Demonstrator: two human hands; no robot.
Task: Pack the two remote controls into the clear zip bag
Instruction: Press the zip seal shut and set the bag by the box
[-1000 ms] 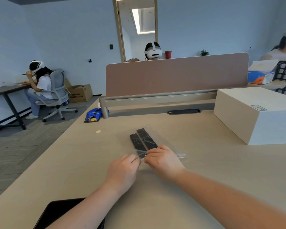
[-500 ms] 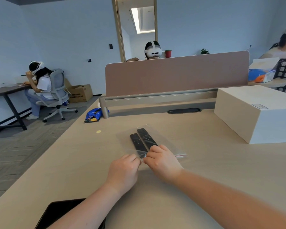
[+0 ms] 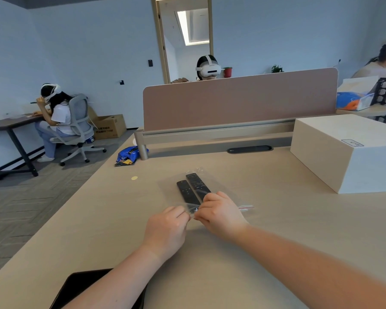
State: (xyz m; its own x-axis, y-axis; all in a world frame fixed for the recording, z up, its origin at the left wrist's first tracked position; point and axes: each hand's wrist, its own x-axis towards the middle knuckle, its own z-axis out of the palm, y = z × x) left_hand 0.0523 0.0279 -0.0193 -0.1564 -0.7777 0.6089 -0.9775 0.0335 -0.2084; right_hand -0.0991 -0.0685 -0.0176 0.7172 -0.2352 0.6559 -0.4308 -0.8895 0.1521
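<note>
Two black remote controls lie side by side inside the clear zip bag [image 3: 223, 192] on the desk: the shorter left remote [image 3: 186, 191] and the longer right remote [image 3: 197, 184]. The bag's mouth, with a red and white zip strip [image 3: 246, 207], faces me. My left hand [image 3: 166, 230] and my right hand [image 3: 221, 214] meet at that near edge, each pinching the bag's mouth between fingers and thumb. The near ends of both remotes are hidden behind my right hand.
A large white box [image 3: 352, 152] stands on the desk at right. A pink divider panel [image 3: 239, 101] closes the far edge, a blue snack packet [image 3: 126, 155] lies at its left end. A black tablet [image 3: 80, 288] rests at the near edge. People sit beyond.
Both hands stay pinched on the bag's near edge with barely any shift. The remotes have not moved inside the bag.
</note>
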